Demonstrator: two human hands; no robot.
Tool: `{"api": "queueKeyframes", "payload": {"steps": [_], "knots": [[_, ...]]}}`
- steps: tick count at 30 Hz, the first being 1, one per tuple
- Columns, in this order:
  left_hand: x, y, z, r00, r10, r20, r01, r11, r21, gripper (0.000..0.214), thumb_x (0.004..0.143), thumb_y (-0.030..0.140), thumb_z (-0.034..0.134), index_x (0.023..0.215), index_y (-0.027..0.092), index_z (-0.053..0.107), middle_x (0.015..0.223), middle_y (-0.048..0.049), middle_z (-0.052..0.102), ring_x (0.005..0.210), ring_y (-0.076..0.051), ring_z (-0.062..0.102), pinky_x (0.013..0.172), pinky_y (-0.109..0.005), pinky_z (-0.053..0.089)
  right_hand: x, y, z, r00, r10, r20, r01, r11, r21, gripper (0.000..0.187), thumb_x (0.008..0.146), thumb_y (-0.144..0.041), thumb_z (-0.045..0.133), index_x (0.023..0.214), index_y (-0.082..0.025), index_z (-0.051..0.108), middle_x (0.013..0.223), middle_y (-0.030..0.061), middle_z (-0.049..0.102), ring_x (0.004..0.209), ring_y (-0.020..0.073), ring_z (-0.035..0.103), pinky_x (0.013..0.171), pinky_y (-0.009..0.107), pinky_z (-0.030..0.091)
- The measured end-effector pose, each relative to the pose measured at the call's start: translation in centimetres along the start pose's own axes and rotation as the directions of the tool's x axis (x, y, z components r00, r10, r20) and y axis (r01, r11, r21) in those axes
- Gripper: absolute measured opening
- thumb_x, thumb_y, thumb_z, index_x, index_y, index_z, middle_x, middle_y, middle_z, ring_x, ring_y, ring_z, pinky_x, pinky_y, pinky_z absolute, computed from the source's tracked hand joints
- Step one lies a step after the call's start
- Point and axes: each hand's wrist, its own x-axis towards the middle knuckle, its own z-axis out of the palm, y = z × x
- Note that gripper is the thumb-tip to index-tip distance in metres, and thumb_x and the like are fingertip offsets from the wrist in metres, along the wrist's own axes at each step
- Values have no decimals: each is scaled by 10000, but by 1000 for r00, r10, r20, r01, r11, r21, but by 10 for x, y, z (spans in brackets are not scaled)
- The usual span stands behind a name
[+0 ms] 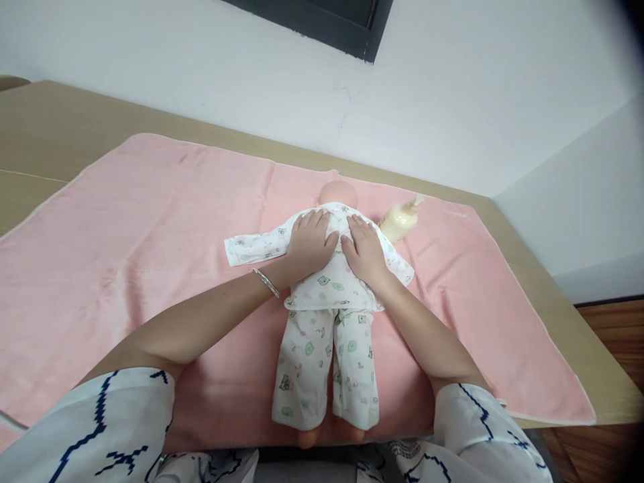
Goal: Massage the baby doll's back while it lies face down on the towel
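Note:
A baby doll (338,194) lies on a pink blanket, its bald head at the far end and its feet toward me. It wears a white printed top (329,288) and matching trousers (304,362). The sleeves spread out to both sides. My left hand (312,243) rests flat on the upper left of the top, fingers stretched toward the head. On the upper right, my right hand (365,249) lies flat in the same way, its thumb close to the left one. Neither hand grips anything. The doll's face cannot be seen.
The pink blanket (166,221) covers much of a wooden table (75,114). A cream-coloured bottle (401,218) lies beside the doll's right-hand sleeve. Behind the table stands a white wall (282,100) with a dark frame (332,30). Brown wooden flooring (614,342) shows at right.

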Motion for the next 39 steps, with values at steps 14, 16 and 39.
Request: {"api": "queueKeyframes", "payload": {"steps": [14,16,39], "knots": [[0,4,-5,999,-36,31,37,999,-38,523,969,333,369,1405,83,515,1484,-174,537,1413,-324,450,1217,-517,315,0,-1,-1,1000,18,-6,-18,999,32,573,993,-381,354,1488,-108,450,1584,168,423,1508,291,346,1262,546,216],[0,4,-5,998,-41,37,43,998,-41,525,969,334,370,1405,80,514,1489,-173,532,1416,-324,447,1223,-514,307,-1,-1,-1,1000,16,-5,-16,999,32,577,996,-387,348,1490,-106,447,1586,170,418,1508,292,345,1261,548,215],[1,4,-5,999,-35,26,36,998,-45,519,957,327,379,1391,84,526,1479,-172,543,1408,-322,455,1221,-502,309,-1,1,1,1000,12,-15,-12,999,30,576,996,-396,343,1489,-116,446,1578,169,431,1504,296,352,1254,556,228]]}}
